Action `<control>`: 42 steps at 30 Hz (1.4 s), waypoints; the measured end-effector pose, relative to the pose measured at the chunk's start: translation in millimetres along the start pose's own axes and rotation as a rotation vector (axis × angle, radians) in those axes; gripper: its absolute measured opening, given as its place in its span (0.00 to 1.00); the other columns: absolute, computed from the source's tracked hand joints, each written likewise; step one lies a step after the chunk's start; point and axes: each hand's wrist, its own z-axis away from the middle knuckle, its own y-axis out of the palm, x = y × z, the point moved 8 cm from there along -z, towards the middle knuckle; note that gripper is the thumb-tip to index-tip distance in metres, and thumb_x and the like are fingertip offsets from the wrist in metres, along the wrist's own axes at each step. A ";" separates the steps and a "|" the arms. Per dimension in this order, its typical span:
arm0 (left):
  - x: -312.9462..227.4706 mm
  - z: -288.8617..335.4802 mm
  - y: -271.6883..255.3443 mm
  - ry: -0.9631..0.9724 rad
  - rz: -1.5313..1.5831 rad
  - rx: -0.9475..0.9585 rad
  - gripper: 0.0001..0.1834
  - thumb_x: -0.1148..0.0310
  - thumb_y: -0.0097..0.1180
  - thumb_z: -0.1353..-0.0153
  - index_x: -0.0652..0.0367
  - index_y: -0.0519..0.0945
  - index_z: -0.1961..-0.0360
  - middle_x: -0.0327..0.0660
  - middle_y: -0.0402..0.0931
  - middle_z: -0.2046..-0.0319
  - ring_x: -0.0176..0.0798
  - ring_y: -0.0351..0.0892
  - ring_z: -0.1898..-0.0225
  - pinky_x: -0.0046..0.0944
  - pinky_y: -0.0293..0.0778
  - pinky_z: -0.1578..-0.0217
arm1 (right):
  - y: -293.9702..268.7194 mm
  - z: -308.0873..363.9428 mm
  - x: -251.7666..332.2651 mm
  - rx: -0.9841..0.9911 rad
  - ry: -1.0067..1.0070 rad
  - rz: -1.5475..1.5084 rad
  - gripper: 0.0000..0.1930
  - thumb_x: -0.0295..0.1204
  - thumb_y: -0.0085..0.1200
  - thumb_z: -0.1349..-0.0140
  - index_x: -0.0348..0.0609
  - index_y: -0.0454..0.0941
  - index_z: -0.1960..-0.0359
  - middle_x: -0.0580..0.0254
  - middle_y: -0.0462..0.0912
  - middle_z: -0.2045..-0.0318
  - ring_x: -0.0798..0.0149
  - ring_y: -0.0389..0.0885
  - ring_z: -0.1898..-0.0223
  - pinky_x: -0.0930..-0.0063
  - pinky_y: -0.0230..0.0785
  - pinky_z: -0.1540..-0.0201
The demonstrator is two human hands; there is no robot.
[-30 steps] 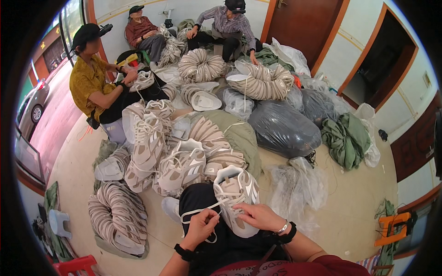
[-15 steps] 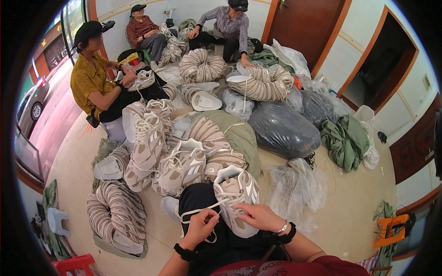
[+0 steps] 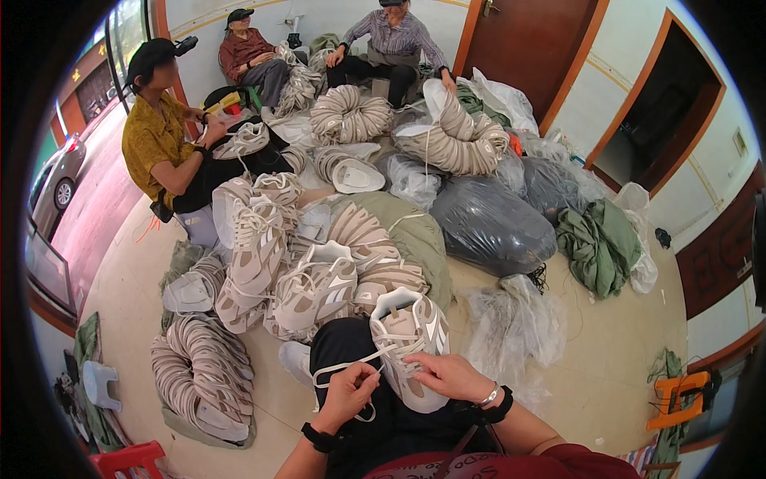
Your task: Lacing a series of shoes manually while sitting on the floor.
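A beige and white sneaker (image 3: 412, 339) rests on my lap, its heel opening pointing away from me. A flat white shoelace (image 3: 339, 368) is partly threaded through its front and trails off to the left. My left hand (image 3: 349, 393) is closed, pinching the lace between thumb and fingertips just left of the shoe. My right hand (image 3: 456, 378) lies over the shoe's right side near the toe, fingers curled onto it by the lacing. Whether those fingertips also grip lace is too small to tell. Just beyond my knee stands another laced sneaker (image 3: 316, 291) on a pile.
Bundled shoe uppers (image 3: 199, 375) lie on the floor at the left, with more bundles ahead. A dark plastic sack (image 3: 492, 225) and a crumpled clear bag (image 3: 515, 327) are at the right. A person in yellow (image 3: 163, 148) and two others sit beyond. An orange stool (image 3: 678, 399) stands far right.
My hands and the sneaker look unmoved. At the back, the person in the striped shirt has lifted the end of an upper bundle. The person in yellow has shifted their hands.
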 end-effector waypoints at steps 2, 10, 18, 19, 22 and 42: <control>1.9 0.0 -0.4 -0.006 0.000 -0.004 0.06 0.70 0.56 0.36 0.62 0.77 0.64 0.33 0.77 0.76 0.21 0.70 0.81 0.24 0.66 0.82 | -0.6 -0.1 0.8 -0.006 -0.004 0.001 0.18 0.37 0.52 0.37 0.55 0.71 0.45 0.60 0.75 0.80 0.54 0.76 0.78 0.63 0.66 0.74; -1.6 0.3 0.2 -0.011 -0.008 0.000 0.06 0.71 0.56 0.36 0.63 0.77 0.63 0.34 0.77 0.76 0.21 0.71 0.81 0.24 0.67 0.81 | -0.6 0.5 0.1 -0.003 -0.008 0.012 0.19 0.38 0.52 0.37 0.55 0.71 0.44 0.61 0.75 0.80 0.54 0.76 0.78 0.64 0.66 0.75; -1.2 2.8 -1.9 0.025 -0.019 -0.007 0.06 0.69 0.56 0.36 0.61 0.76 0.64 0.34 0.78 0.75 0.21 0.71 0.81 0.23 0.67 0.82 | 2.2 0.0 2.6 0.074 0.059 0.006 0.18 0.38 0.50 0.37 0.55 0.69 0.45 0.57 0.82 0.73 0.49 0.81 0.70 0.60 0.71 0.68; -1.0 1.6 -1.9 0.028 -0.018 -0.009 0.06 0.69 0.56 0.36 0.61 0.76 0.64 0.34 0.78 0.75 0.21 0.71 0.81 0.23 0.67 0.82 | 1.9 0.2 1.7 0.077 0.064 0.008 0.18 0.38 0.50 0.37 0.55 0.69 0.45 0.57 0.82 0.73 0.49 0.81 0.70 0.59 0.70 0.69; 1.5 -0.4 -1.4 0.028 -0.012 0.000 0.06 0.69 0.56 0.36 0.61 0.76 0.64 0.34 0.78 0.75 0.21 0.71 0.81 0.23 0.67 0.83 | -0.1 0.1 2.0 0.008 -0.013 -0.011 0.19 0.35 0.52 0.37 0.54 0.70 0.44 0.62 0.74 0.81 0.57 0.74 0.79 0.66 0.65 0.75; -2.3 0.0 -0.8 0.036 -0.061 0.013 0.05 0.70 0.55 0.37 0.61 0.76 0.65 0.33 0.76 0.77 0.22 0.71 0.82 0.25 0.66 0.84 | -2.1 -1.0 5.1 0.045 0.057 -0.013 0.17 0.38 0.51 0.37 0.54 0.73 0.47 0.53 0.80 0.75 0.49 0.80 0.70 0.60 0.71 0.68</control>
